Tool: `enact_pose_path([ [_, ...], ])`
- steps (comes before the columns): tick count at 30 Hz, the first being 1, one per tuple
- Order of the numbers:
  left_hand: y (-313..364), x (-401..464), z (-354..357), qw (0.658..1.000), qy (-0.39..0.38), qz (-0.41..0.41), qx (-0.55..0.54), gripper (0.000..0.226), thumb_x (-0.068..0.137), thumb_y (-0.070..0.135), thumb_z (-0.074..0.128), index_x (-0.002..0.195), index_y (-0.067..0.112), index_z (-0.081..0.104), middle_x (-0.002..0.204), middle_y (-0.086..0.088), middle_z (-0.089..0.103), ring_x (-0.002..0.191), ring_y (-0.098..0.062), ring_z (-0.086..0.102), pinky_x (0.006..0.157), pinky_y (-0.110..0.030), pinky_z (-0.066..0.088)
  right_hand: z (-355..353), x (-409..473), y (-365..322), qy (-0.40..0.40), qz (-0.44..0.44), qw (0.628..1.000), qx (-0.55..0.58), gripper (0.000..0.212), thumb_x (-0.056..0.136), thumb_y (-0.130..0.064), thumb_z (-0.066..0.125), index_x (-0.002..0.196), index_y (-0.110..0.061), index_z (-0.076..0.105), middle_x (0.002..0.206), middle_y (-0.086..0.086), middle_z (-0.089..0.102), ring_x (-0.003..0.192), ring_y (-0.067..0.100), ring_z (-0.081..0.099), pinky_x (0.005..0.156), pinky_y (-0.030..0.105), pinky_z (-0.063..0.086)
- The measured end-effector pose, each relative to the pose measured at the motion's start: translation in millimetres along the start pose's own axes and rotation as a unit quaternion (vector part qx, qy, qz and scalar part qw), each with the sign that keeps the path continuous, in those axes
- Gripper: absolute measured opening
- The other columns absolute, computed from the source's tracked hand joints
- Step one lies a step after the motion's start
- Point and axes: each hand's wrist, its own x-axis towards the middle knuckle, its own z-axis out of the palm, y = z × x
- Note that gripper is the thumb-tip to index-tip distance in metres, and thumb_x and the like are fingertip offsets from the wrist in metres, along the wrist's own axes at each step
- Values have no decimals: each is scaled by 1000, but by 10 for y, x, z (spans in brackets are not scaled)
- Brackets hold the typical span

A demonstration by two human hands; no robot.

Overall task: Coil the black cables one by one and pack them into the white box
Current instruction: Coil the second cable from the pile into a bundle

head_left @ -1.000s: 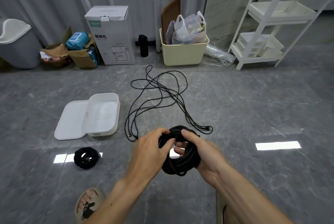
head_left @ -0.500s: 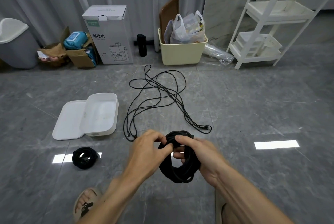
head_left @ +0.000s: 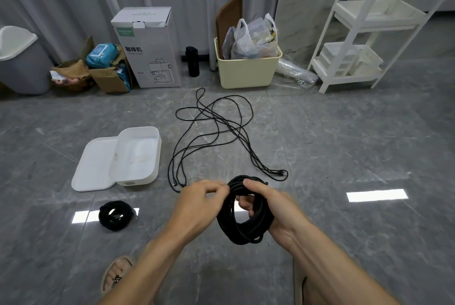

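Fingers of both hands pinch the coil [head_left: 246,216]: right hand [head_left: 273,208] grips through it, left hand [head_left: 199,203] nearer the white box [head_left: 138,157] at ten o'clock.

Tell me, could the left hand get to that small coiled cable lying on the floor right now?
Probably yes, once freed. The small coiled cable lies on bare floor to the left hand's side, nothing between them. But that hand is pinching the big coil that the right hand holds, so it must let go first.

Illumination was even and moderately bright. Two ceiling-light reflections glared on the glossy floor [head_left: 344,132]. Wide-angle distortion bowed the edges; shadows were faint.
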Motion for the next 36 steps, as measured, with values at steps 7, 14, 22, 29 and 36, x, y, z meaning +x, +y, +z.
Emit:
enact_pose_path([
  [7, 17, 63, -161, 973, -81, -125, -175, 22, 90, 29, 65, 92, 14, 80, 98, 10, 76, 102, -2, 66, 99, -28, 46, 77, -69, 25, -20, -71, 995, -74, 24, 91, -26, 71, 108, -8, 71, 91, 10, 78, 74, 14, 73, 70, 28, 48],
  [14, -14, 31, -191, 946, -146, -181, -225, 29, 94, 41, 62, 99, 20, 81, 112, 9, 73, 113, -11, 58, 103, -35, 39, 102, -107, 51, -8, -155, 969, -190, 27, 92, -34, 69, 108, -13, 63, 89, 1, 78, 75, 17, 74, 67, 23, 50],
  [22, -26, 10, -201, 927, -153, -218, -263, 30, 90, 38, 67, 99, 13, 79, 121, 4, 67, 113, -16, 51, 90, -31, 39, 46, -88, 18, -38, -203, 930, -304, 23, 94, -40, 66, 106, -23, 57, 89, -4, 75, 72, 16, 73, 74, 37, 57],
  [29, 30, -19, -242, 932, -163, -217, -239, 38, 81, 47, 71, 97, 13, 78, 104, 6, 57, 89, -10, 45, 83, -29, 37, 35, -81, 9, -69, -188, 930, -309, 26, 96, -43, 62, 106, -20, 57, 90, -6, 74, 63, 14, 67, 68, 28, 50],
  [36, 55, -13, -238, 940, -109, -212, -245, 24, 82, 38, 74, 86, 15, 79, 101, 7, 66, 94, -11, 48, 86, -30, 35, 97, -84, -36, -85, -180, 935, -295, 37, 95, -51, 58, 100, -15, 57, 64, -6, 64, 56, 10, 56, 61, 26, 44],
])
